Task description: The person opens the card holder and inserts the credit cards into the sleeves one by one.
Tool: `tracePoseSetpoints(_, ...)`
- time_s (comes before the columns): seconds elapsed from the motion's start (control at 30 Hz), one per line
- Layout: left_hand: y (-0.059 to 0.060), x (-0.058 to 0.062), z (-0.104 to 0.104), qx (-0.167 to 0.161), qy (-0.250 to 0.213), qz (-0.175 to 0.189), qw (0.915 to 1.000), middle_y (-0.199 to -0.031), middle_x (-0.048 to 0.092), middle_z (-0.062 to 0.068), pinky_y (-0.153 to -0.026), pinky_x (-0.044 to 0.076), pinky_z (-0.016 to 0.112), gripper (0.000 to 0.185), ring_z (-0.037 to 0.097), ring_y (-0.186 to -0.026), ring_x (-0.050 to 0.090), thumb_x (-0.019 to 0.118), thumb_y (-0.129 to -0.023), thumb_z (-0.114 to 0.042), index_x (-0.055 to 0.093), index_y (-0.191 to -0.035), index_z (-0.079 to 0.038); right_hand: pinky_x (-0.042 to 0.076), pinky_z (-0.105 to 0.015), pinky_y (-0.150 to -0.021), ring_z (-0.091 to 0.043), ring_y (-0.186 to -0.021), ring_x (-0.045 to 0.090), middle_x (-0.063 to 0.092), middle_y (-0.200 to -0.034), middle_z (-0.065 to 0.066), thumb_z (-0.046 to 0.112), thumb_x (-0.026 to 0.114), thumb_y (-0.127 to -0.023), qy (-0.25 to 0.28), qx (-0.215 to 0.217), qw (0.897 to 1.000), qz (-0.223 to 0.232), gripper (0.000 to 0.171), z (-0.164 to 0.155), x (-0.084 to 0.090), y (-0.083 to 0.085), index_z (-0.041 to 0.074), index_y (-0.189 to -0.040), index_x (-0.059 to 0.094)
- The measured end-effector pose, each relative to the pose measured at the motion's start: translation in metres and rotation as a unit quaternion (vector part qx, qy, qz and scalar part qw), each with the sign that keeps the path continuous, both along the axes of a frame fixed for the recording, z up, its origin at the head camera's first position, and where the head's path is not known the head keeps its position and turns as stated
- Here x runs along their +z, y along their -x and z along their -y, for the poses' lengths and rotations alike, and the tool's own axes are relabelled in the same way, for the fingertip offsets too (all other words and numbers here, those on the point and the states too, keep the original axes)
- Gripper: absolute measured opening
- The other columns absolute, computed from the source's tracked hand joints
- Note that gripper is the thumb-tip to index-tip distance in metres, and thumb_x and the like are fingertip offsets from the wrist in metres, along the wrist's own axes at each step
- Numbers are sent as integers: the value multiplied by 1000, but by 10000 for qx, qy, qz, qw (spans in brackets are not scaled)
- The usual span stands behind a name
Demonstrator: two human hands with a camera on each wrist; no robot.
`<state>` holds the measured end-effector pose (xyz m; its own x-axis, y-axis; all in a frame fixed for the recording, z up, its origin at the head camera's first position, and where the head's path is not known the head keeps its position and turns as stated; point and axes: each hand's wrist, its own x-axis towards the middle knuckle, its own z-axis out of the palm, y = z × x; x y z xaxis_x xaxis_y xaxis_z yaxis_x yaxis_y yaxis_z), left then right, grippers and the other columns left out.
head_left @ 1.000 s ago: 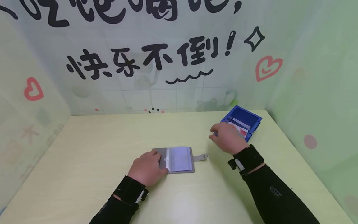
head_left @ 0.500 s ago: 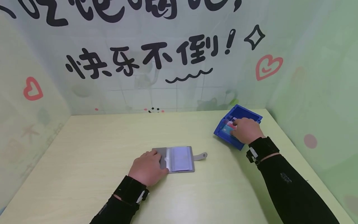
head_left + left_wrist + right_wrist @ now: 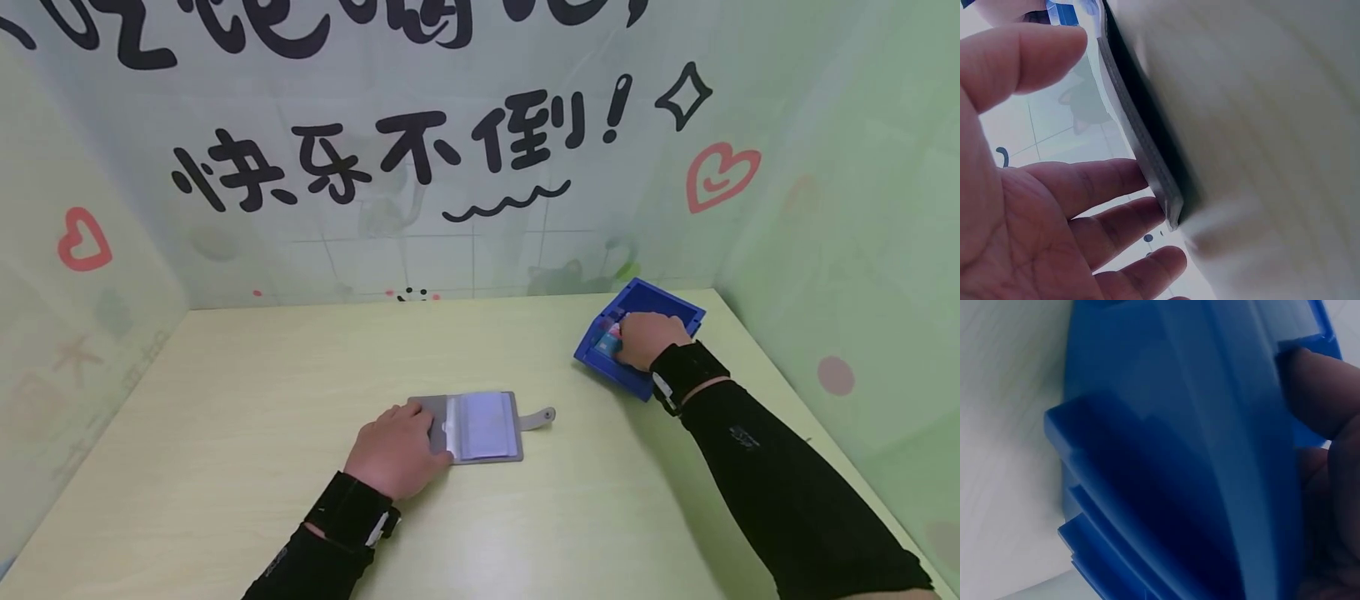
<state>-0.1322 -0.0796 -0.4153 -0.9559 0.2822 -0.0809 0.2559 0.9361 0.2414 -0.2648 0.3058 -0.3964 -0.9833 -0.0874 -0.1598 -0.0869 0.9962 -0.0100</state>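
Observation:
A small grey card holder (image 3: pixel 483 427) lies spread out on the table, its clear sleeves uppermost and a snap strap (image 3: pixel 537 419) sticking out to the right. My left hand (image 3: pixel 393 454) rests on its left cover, thumb at the lower edge. In the left wrist view, extended fingers (image 3: pixel 1094 187) touch the side of the grey cover (image 3: pixel 1138 134). Farther right, my right hand (image 3: pixel 651 339) reaches into a blue plastic box (image 3: pixel 611 375), over a colourful card (image 3: pixel 609 340). From the right wrist, the box wall (image 3: pixel 1135 356) hides the fingertips; I cannot tell whether they grip a card.
The pale wooden table (image 3: pixel 247 400) runs back to a printed cloth backdrop (image 3: pixel 337 250) and a green side panel (image 3: pixel 840 275) on the right. The box sits near the table's back right corner, tilted toward me.
My right hand has moved from the box's left side into it, then slightly left over the cards, covering more of them. My left hand and the card holder have stayed put.

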Motion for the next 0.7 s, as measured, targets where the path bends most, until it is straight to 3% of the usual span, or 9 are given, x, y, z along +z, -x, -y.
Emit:
tracePoseSetpoints(0.37,-1,0,1,23,41,-53,10000,-144,63,18,-98,56,57,57,37,-125,63,74,-92,-41,69,-130,1,52,-60,-89,-35,-85,65,74,-99,-20,20,64,-95,-97,11,9996,258,24,5,7,-6,-3,-101,71)
tracePoseSetpoints(0.7,-1,0,0,64,53,-42,10000,-143,63,17,-98,56,58,57,37,-123,64,75,-92,-42,69,-130,0,51,-60,-89,-36,-87,66,74,-101,-21,15,61,-98,23,-81,10000,-22,23,10,11,-11,-4,-107,68)
